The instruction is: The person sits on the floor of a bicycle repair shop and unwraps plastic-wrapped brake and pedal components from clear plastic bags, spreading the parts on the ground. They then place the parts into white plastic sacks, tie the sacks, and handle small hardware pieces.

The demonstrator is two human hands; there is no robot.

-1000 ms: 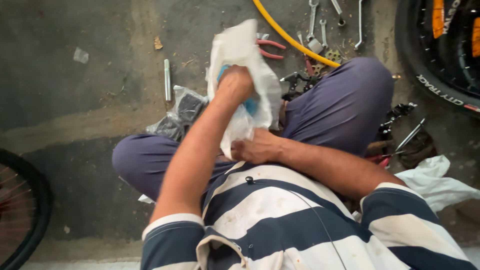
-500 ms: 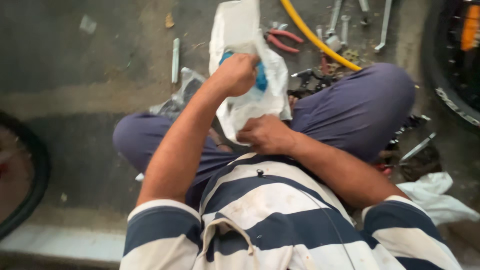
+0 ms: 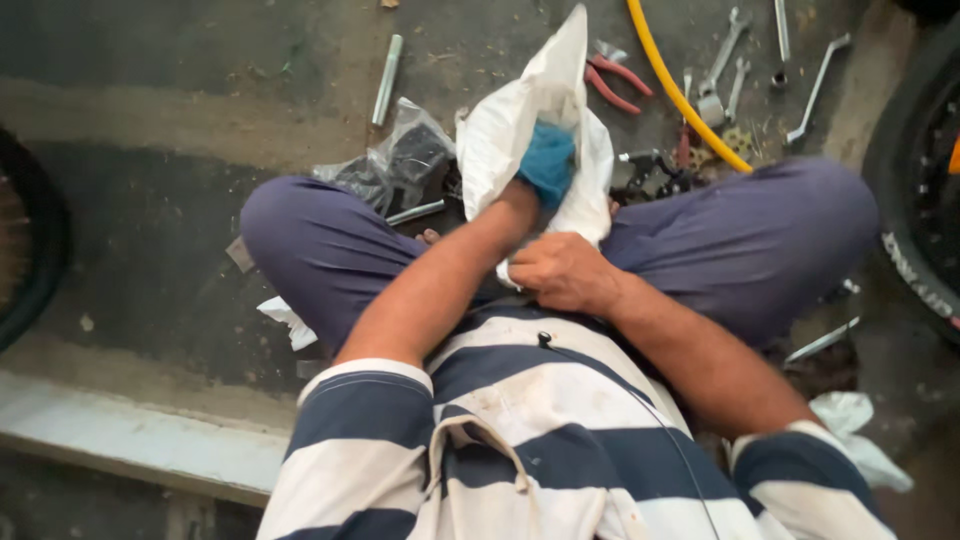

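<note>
Concrete floor under my crossed legs, tools scattered at its far edge: my left hand (image 3: pixel 535 190) has slid deeper into the white bag (image 3: pixel 520 125), closed on something blue (image 3: pixel 548 160), while my right hand (image 3: pixel 560 272) pinches the bag's bottom at my lap.

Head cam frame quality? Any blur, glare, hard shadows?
Head view: soft, even light, no glare, no hard shadows. Motion blur smears the left hand inside the white bag; the right hand gripping the bag's lower edge is sharper. Spanners and the yellow hose on the floor read slightly soft. The tyre at the right edge bows from the wide lens.
</note>
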